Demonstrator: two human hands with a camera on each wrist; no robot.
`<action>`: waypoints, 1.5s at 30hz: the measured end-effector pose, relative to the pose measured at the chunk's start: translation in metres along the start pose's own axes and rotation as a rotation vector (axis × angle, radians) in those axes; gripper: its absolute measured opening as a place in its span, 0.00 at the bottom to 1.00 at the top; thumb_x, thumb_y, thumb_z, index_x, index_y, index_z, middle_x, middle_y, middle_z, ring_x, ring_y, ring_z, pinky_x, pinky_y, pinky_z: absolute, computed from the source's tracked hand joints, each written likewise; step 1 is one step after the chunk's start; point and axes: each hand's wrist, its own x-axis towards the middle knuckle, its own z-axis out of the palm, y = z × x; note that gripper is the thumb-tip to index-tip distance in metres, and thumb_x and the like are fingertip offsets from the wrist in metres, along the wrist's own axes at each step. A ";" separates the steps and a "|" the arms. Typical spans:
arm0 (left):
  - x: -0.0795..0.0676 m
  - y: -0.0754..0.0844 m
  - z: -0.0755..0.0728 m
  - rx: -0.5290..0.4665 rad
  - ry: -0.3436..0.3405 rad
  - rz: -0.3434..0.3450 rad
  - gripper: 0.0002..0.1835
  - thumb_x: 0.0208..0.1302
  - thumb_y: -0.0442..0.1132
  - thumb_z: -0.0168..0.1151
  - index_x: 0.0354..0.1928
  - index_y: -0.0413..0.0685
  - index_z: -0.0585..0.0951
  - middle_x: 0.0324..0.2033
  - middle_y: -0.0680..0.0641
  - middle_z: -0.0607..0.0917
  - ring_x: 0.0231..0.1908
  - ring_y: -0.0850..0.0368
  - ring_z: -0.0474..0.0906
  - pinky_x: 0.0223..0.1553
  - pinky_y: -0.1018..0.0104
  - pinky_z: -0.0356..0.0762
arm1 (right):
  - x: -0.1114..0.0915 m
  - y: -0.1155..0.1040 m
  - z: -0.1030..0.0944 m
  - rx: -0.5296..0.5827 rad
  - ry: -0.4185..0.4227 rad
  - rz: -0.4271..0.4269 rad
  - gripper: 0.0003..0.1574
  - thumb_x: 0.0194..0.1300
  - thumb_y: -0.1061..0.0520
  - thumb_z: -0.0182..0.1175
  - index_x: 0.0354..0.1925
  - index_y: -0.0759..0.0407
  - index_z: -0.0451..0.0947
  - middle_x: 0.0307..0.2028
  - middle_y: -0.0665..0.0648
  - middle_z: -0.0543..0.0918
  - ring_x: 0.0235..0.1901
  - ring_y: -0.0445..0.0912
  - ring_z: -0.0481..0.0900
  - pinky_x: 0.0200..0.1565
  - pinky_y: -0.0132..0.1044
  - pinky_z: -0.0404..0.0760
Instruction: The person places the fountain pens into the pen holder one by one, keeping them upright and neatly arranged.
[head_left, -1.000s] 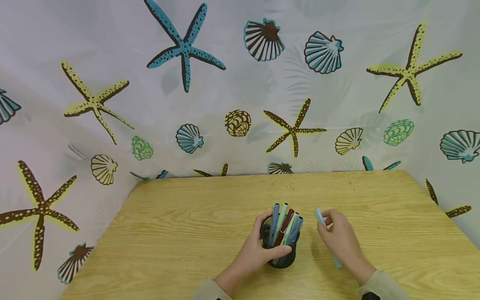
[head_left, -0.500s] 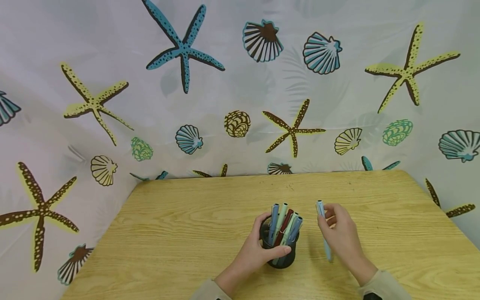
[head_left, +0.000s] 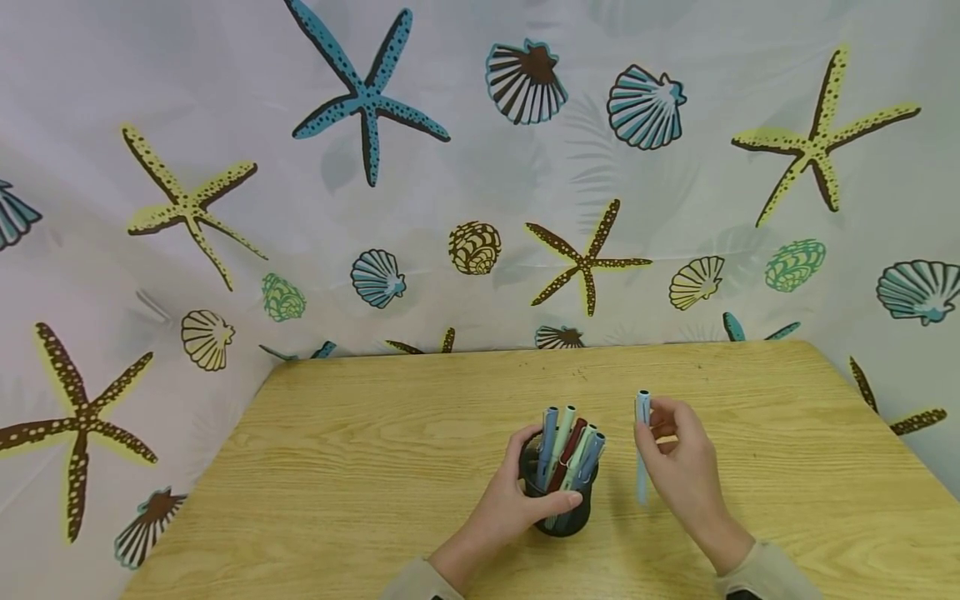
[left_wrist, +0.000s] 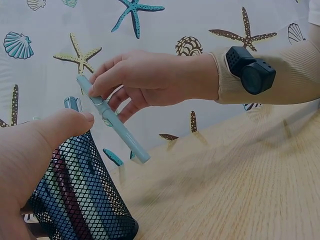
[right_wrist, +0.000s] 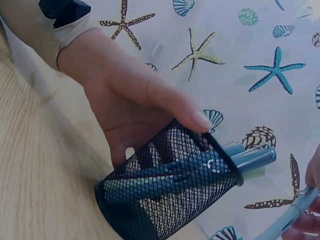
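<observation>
My left hand (head_left: 517, 496) grips a black mesh pen cup (left_wrist: 112, 200), its thumb across the near side by the rim. Several capped pens stand in the cup, among them a dark red pen (head_left: 567, 454), pale green ones and blue ones (head_left: 548, 446). To the right of the cup, my right hand (head_left: 681, 467) pinches a light blue pen (head_left: 642, 408) near its upper end. That pen points nearly straight up in the head view, raised over the table, its lower end apart from the cup. In the right wrist view the fingers (right_wrist: 312, 220) wrap the pen's barrel.
The wooden table (head_left: 360, 450) spreads out to both sides and behind the cup. A pale cloth (head_left: 465, 167) printed with starfish and shells hangs along the back and both sides. Each wrist wears a black camera (left_wrist: 255, 72).
My right hand has turned the light blue pen from slanted to nearly upright, its top rising and its lower end swinging left. The left hand and cup have stayed put.
</observation>
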 end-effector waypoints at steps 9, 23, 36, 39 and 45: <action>0.001 -0.001 0.000 0.002 0.003 -0.004 0.44 0.50 0.51 0.71 0.65 0.74 0.55 0.61 0.48 0.63 0.53 0.50 0.69 0.45 0.53 0.74 | 0.003 -0.015 -0.003 0.096 0.042 -0.106 0.16 0.59 0.69 0.60 0.46 0.65 0.72 0.31 0.51 0.75 0.31 0.39 0.73 0.30 0.26 0.73; 0.000 -0.001 -0.001 0.026 0.009 -0.001 0.44 0.50 0.52 0.71 0.65 0.75 0.54 0.61 0.48 0.63 0.54 0.48 0.68 0.46 0.52 0.73 | 0.006 -0.061 -0.011 0.217 0.033 -0.211 0.20 0.53 0.79 0.57 0.46 0.75 0.68 0.32 0.61 0.74 0.32 0.41 0.74 0.31 0.24 0.74; -0.003 0.001 0.000 0.021 0.014 0.001 0.44 0.50 0.50 0.72 0.65 0.75 0.55 0.60 0.48 0.64 0.53 0.49 0.69 0.46 0.52 0.73 | 0.005 -0.058 -0.002 0.356 0.013 -0.223 0.21 0.56 0.76 0.57 0.49 0.72 0.66 0.35 0.59 0.73 0.34 0.43 0.74 0.33 0.28 0.76; -0.003 0.002 0.000 0.024 0.014 -0.001 0.45 0.50 0.51 0.72 0.65 0.75 0.55 0.60 0.48 0.63 0.53 0.49 0.68 0.47 0.52 0.72 | 0.005 -0.060 0.001 0.371 0.008 -0.227 0.21 0.56 0.77 0.57 0.49 0.72 0.66 0.35 0.59 0.73 0.33 0.43 0.74 0.33 0.29 0.76; -0.003 0.004 0.000 0.023 0.017 -0.009 0.45 0.49 0.52 0.72 0.65 0.75 0.54 0.60 0.49 0.63 0.54 0.50 0.68 0.48 0.51 0.71 | 0.008 -0.065 0.008 0.373 -0.013 -0.208 0.21 0.57 0.74 0.58 0.50 0.70 0.66 0.36 0.57 0.73 0.34 0.43 0.74 0.32 0.29 0.77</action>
